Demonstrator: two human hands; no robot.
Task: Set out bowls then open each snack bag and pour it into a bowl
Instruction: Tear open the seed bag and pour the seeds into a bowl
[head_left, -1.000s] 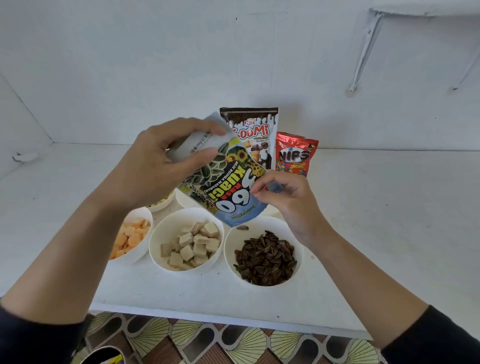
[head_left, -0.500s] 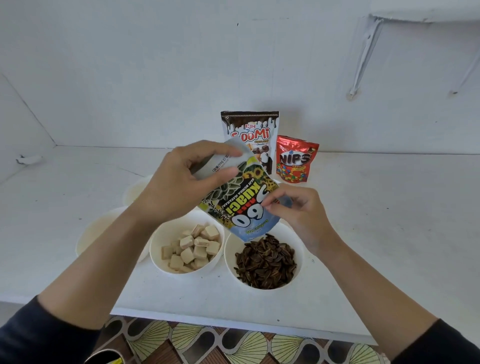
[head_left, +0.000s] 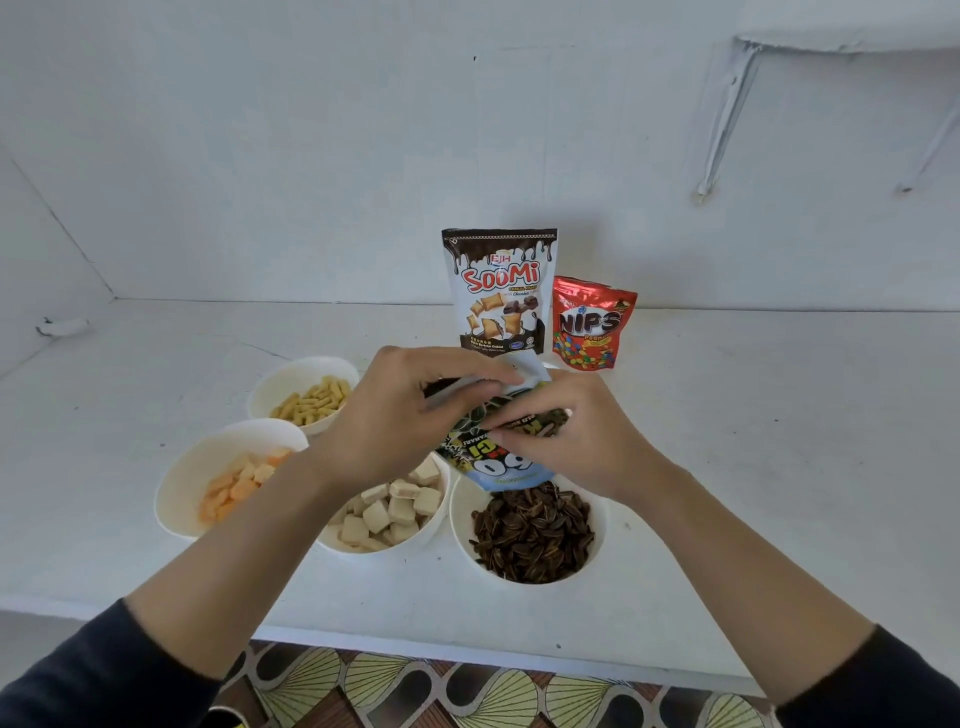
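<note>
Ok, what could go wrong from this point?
1. The seed bag, gripped by the left hand and right hand, hangs upside down over the far rim of the seed bowl. Any seeds left inside may drop onto the table or into the wafer bowl beside it.
2. The left forearm crosses low over the orange-snack bowl and could nudge it.
</note>
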